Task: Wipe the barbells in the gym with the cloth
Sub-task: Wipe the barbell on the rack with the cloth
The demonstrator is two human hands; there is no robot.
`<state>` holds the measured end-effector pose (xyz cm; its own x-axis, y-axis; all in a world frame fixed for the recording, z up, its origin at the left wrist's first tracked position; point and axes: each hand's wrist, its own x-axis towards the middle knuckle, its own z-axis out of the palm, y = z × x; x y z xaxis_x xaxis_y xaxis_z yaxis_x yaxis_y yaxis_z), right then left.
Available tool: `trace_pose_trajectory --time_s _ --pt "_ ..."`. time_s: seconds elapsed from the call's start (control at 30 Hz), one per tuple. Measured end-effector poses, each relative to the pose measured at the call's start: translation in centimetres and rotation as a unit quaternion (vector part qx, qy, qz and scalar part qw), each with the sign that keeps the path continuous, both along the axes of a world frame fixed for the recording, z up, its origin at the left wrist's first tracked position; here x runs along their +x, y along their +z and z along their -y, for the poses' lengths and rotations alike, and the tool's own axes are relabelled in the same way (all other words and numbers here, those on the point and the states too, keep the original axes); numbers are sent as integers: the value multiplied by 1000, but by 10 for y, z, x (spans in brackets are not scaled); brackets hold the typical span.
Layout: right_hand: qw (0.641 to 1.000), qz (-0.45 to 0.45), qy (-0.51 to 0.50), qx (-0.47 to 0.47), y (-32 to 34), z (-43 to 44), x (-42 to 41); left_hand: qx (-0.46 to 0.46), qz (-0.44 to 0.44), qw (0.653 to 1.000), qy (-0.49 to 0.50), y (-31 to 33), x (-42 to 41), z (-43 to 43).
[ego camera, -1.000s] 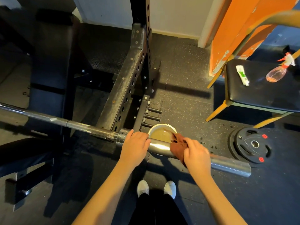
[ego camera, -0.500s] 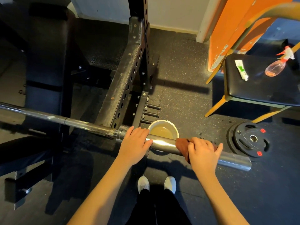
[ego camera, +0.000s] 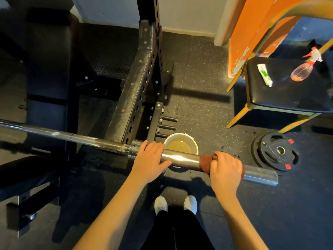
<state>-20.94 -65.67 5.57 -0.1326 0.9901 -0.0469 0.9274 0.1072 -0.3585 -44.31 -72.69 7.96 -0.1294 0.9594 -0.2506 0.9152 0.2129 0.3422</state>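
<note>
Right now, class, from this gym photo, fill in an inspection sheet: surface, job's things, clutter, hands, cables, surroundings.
Surface: dark speckled floor.
Job's things: barbell lies across the rack; brown cloth wrapped round its sleeve.
Clutter: bucket of murky liquid below the sleeve; weight plate on the floor; tube and spray bottle on a chair.
Hands: left hand rests on the sleeve by the collar; right hand grips the cloth round the sleeve.
Cables: nothing seen.
Surroundings: black rack, bench, orange panel, pale wall.
</note>
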Motion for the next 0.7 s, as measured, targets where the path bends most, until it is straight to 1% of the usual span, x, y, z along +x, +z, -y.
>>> trace_pose_trajectory --time_s 0.03,0.07,0.13,0.2,0.23,0.27,0.3,0.37,0.43,0.47,0.5,0.6,0.67,0.7 --pt "1000 0 -3 6 0 2 -15 -11 -8 1000 -5 1 1 -1" --pt "1000 -4 17 18 0 6 -31 -20 -14 1000 -13 3 2 -3" --pt "995 -8 90 37 -1 13 -46 -31 -15 999 -37 4 6 -8" --pt "986 -26 161 35 -3 10 -32 -38 2 998 -58 5 11 -16" --pt "983 -37 179 35 -3 6 -17 -41 16 997 -67 4 14 -19" --pt "983 -44 174 35 -3 3 -1 -45 28 996 -75 4 17 -23" --pt "987 -45 148 35 -2 -1 15 -49 35 995 -81 3 20 -25" --pt "998 -35 50 35 2 -6 36 -50 32 995 -85 0 23 -26" --pt "999 -4 -34 34 1 -8 29 -45 21 995 -82 -4 24 -25" --pt "998 15 -44 32 1 -6 15 -41 17 996 -80 -5 23 -24" --pt "999 24 -27 29 1 -2 -1 -35 13 996 -79 -7 23 -24" --pt "995 11 98 26 -2 9 -25 -23 7 997 -77 -10 24 -23" --pt "987 -6 160 21 -1 0 -6 -26 12 997 -74 -9 24 -24" --pt "986 -8 162 26 0 -5 10 -27 12 997 -73 -9 24 -24"
